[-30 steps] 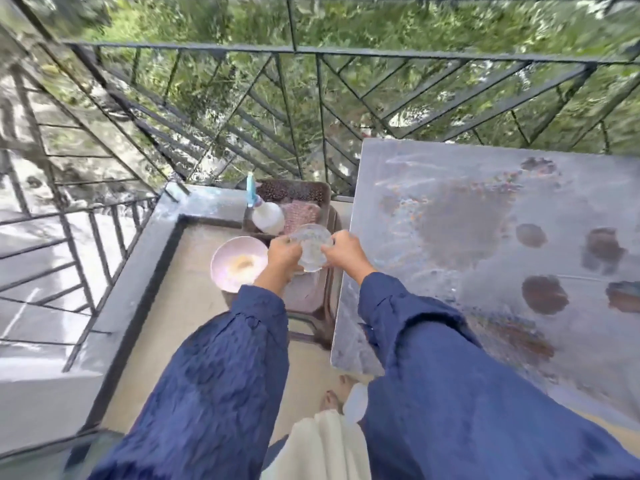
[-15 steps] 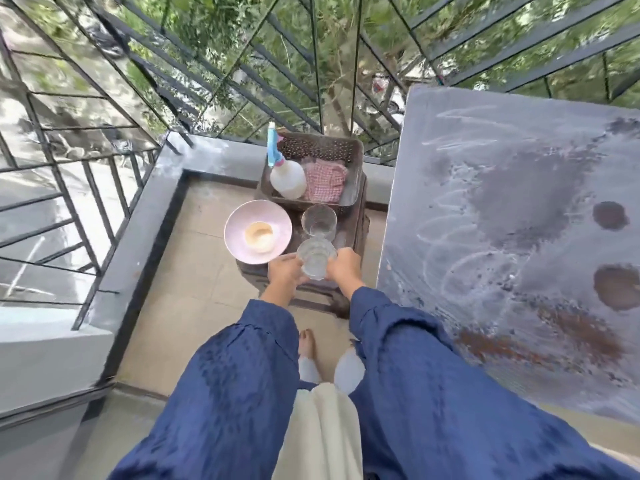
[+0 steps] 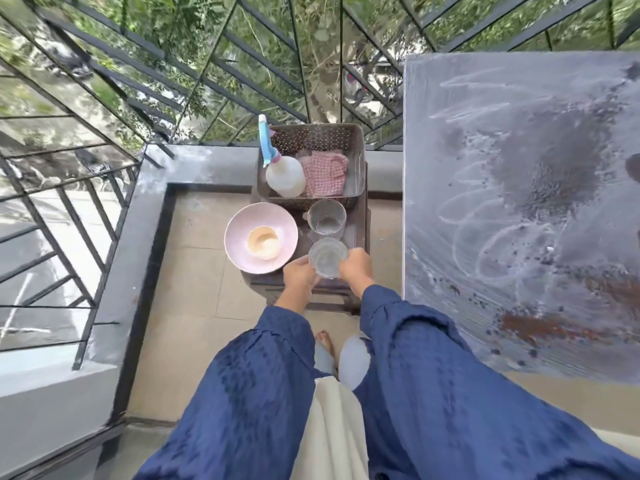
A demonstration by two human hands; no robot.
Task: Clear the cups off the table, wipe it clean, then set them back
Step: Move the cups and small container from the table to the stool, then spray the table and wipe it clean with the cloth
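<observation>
hands: left hand [image 3: 300, 277] and right hand [image 3: 355, 268] both gripped one clear cup [image 3: 328, 258] from either side, over the stool's [image 3: 360, 232] near edge | second cup [image 3: 326, 220]: stood on the stool, just beyond | pink bowl [image 3: 242, 230]: on the stool's left side | table [image 3: 485, 140]: right of the stool, smeared and stained

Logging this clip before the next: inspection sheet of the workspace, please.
Surface: grey table, wipe streaks and dark stains; no cups seen on it.
Job's things: held glass at the front of the stool, contact unclear; second glass standing on it; spray bottle and checked cloth in the basket.
Clutter: pink bowl on the stool.
Grippers: left hand and right hand both grip the held glass.
Cables: nothing seen.
Surroundings: balcony railing, greenery beyond.
</observation>
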